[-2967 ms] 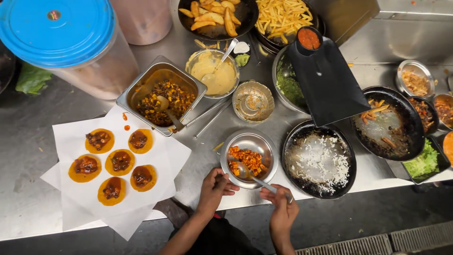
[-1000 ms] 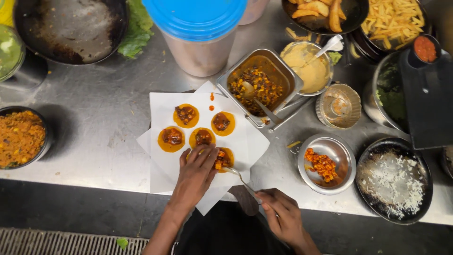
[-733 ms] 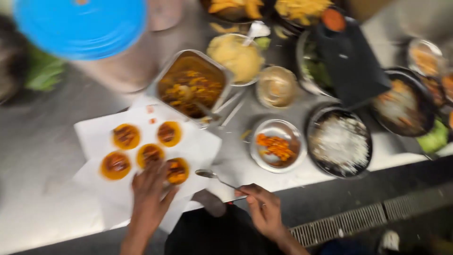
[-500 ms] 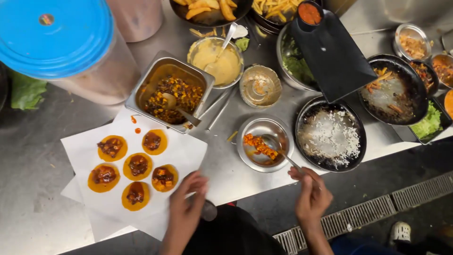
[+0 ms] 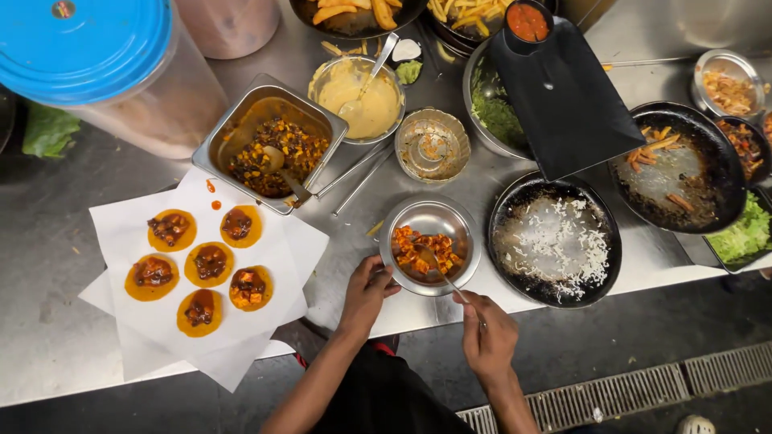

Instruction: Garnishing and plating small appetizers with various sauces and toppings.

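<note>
My right hand (image 5: 488, 336) grips the handle of a spoon (image 5: 438, 269) whose bowl is dipped into orange diced food in a small round steel bowl (image 5: 431, 219). My left hand (image 5: 366, 291) rests against that bowl's near-left rim, steadying it at the counter's front edge. To the left, white paper sheets (image 5: 129, 233) carry several small orange discs (image 5: 211, 264) topped with dark filling; one near disc also has orange cubes on it.
A rectangular steel pan (image 5: 271, 146) of dark filling with a spoon stands behind the paper. Around it: a bowl of yellow sauce (image 5: 358, 96), a near-empty small bowl (image 5: 434, 145), a black pan with white shreds (image 5: 555, 239), a blue-lidded tub (image 5: 96, 64), lettuce (image 5: 744, 233), fries.
My left hand left the paper with the discs and went to the small steel bowl. My right hand carried the spoon from over the paper into the orange cubes.
</note>
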